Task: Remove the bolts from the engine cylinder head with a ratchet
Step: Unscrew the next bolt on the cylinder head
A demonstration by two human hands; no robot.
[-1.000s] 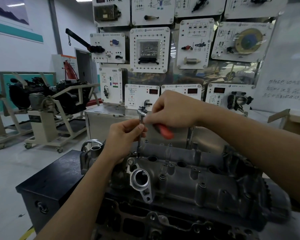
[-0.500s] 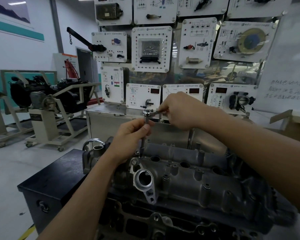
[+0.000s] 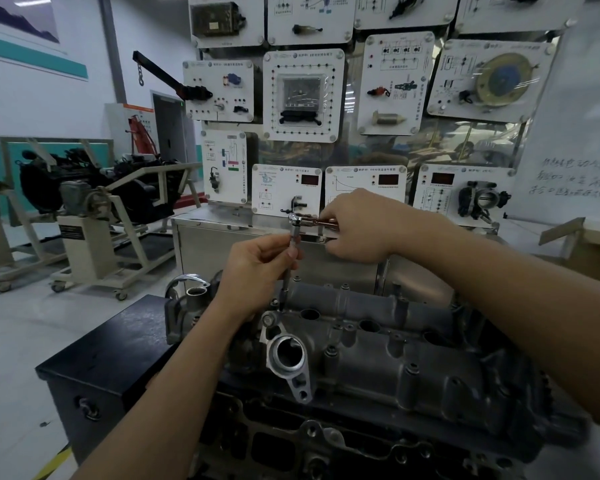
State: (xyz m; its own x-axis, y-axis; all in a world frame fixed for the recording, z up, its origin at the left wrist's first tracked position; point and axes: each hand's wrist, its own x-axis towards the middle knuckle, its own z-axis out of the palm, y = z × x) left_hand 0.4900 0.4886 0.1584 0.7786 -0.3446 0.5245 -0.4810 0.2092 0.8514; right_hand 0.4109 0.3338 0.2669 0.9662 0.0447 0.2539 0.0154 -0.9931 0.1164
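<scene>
Centre frame: left hand (image 3: 257, 268) pinches the ratchet (image 3: 297, 220)'s upright extension (image 3: 285, 289) on the cylinder head (image 3: 378, 344)'s left end; right hand (image 3: 357, 226) grips the handle (image 3: 323, 222). Apparently loosening a bolt; next, swing the handle steadily.

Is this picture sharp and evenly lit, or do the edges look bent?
Head view: ratchet, left hand and right hand fairly sharp at centre; display panels bow near the edges; whiteboard washed out, writing unreadable; lower engine block dark.
</scene>
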